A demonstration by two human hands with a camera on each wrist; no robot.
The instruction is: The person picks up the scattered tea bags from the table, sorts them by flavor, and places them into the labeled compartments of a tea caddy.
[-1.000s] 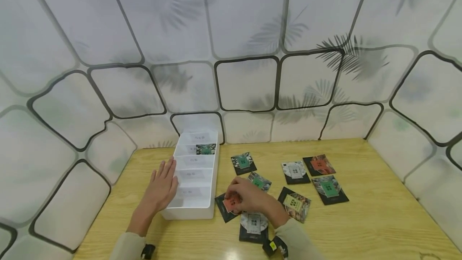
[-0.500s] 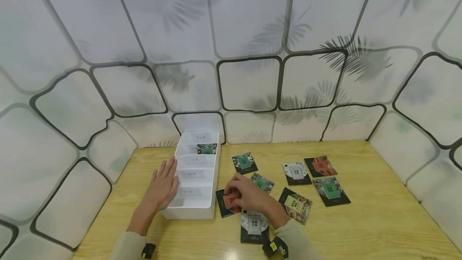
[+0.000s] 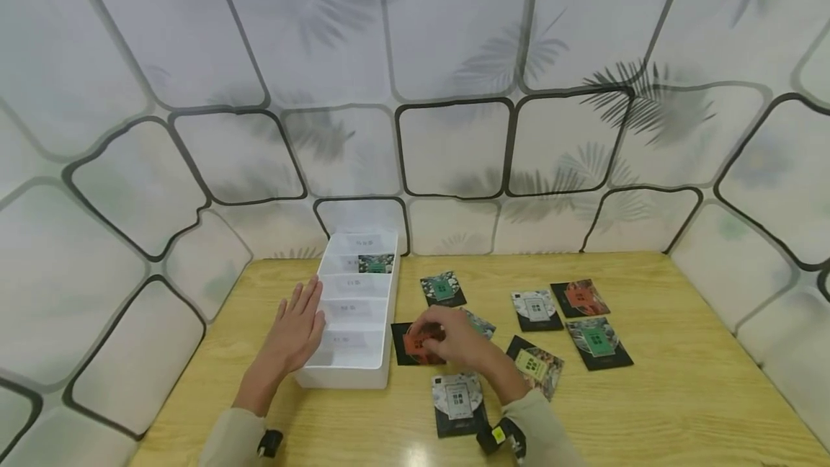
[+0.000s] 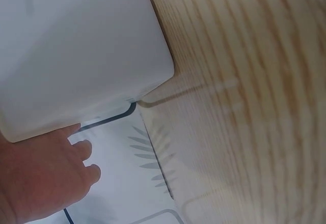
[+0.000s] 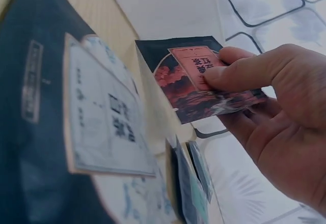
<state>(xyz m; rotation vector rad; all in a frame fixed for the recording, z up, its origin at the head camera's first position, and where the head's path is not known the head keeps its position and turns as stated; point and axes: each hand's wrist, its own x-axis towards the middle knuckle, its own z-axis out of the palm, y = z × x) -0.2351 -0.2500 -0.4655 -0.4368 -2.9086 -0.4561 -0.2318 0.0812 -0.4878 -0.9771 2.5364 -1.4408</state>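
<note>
My left hand (image 3: 289,334) rests against the left side of a long white divided tray (image 3: 344,379), its fingers straight along the rim. In the left wrist view the tray wall (image 4: 81,56) hides part of that hand. My right hand (image 3: 459,337), just right of the tray, pinches a dark tea sachet with a red label (image 3: 403,346) between thumb and fingers. The right wrist view shows the thumb on the label of this sachet (image 5: 178,81), with fingers beneath. Below it lies a sachet with a white label (image 3: 459,406).
One green-labelled sachet (image 3: 376,264) sits in a rear tray compartment. On the wooden table (image 3: 681,395) lie more sachets: green-labelled (image 3: 443,288), yellow-labelled (image 3: 534,366), white-labelled (image 3: 537,310), red-labelled (image 3: 580,298) and another green one (image 3: 599,343). A patterned cloth wall (image 3: 454,150) stands behind.
My right hand has lifted the red-labelled sachet away from the white-labelled one and turned it nearly level with the tray's side. The left hand stays at the tray.
</note>
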